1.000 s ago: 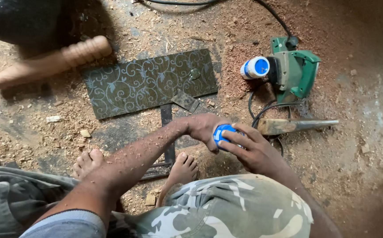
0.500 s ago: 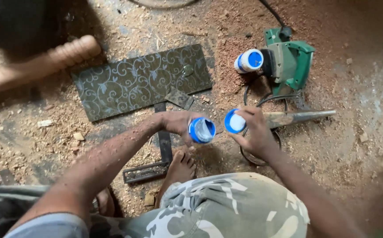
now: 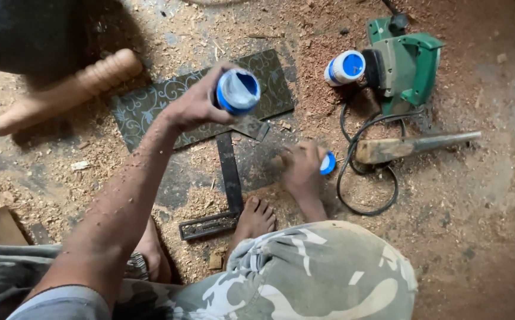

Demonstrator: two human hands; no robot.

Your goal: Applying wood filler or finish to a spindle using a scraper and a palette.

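Note:
My left hand (image 3: 195,104) holds an open blue-and-white jar (image 3: 238,90) lifted above a dark patterned panel (image 3: 150,106), its mouth turned toward me. Down near the floor, my right hand (image 3: 302,169) grips the jar's blue lid (image 3: 328,163) beside a black power cord (image 3: 364,172). A metal try square (image 3: 227,178) lies on the sawdust between my hands, its lower end by my bare foot (image 3: 256,216).
A green electric planer (image 3: 405,65) sits at top right with a second blue-and-white jar (image 3: 345,67) beside it. A wood-handled chisel (image 3: 411,145) lies right of the cord. A turned wooden leg (image 3: 67,89) lies top left. Sawdust covers the floor.
The lid came off the jar and my hands parted. My left hand rose with the open jar over the panel; my right hand dropped to the floor with the lid.

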